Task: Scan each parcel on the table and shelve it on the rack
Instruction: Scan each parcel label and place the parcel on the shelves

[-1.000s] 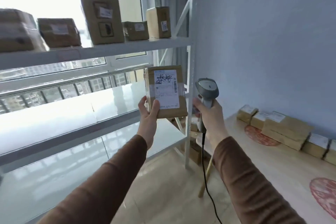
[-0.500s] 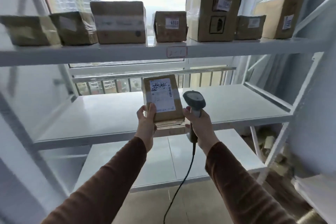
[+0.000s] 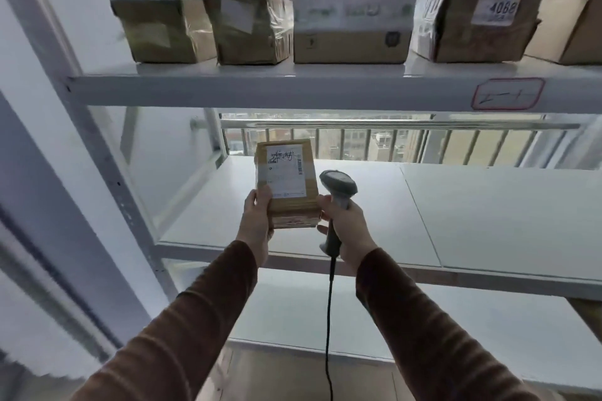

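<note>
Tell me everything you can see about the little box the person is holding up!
The small parcel is a brown cardboard box wrapped in clear tape, with a white label bearing a barcode and black scribbled writing on its facing side. It is held upright above the middle shelf of the rack. The left hand grips its lower left edge; fingers of the right hand, which holds a grey scanner, touch its lower right corner.

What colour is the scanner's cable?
Black; the cable hangs below the scanner, clearest in the head view.
</note>
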`<state>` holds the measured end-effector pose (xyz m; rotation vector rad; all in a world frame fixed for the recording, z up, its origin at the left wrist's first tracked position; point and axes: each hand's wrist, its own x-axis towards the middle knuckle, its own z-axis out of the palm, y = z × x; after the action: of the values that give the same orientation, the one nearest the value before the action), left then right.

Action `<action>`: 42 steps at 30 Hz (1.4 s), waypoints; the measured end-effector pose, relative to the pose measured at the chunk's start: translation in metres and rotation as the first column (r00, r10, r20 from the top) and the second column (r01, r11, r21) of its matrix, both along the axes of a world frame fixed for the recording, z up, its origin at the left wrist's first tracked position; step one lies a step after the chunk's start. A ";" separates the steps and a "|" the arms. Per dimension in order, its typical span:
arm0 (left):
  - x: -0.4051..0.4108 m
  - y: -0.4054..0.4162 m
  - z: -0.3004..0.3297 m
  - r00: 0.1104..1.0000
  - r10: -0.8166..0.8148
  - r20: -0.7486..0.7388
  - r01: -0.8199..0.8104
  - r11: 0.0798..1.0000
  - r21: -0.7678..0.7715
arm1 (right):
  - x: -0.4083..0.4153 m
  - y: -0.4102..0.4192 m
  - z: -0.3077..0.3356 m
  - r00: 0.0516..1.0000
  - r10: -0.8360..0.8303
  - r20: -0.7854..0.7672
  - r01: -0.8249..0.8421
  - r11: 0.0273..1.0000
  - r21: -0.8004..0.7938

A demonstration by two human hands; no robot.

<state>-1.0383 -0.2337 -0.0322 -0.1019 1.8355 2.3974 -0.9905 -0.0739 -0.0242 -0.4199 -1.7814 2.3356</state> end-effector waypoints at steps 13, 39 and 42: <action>-0.166 -0.173 -0.044 0.999 -0.034 -0.021 0.032 0.995 -0.097 | -0.151 -0.181 -0.033 0.993 -0.066 0.098 0.070 0.997 -0.044; -0.258 -0.213 -0.081 0.998 0.000 -0.067 -0.032 0.881 -0.472 | -0.236 -0.223 -0.066 0.937 -0.269 0.224 0.272 0.962 0.017; -0.248 -0.204 -0.055 0.950 0.012 -0.312 -0.174 0.850 -0.497 | -0.225 -0.210 -0.061 0.938 -0.298 0.179 0.293 0.955 0.054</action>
<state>-1.2863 -0.4378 -0.0874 0.1373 2.6429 1.9801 -1.2156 -0.2835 -0.0855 -0.8629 -1.6844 2.1194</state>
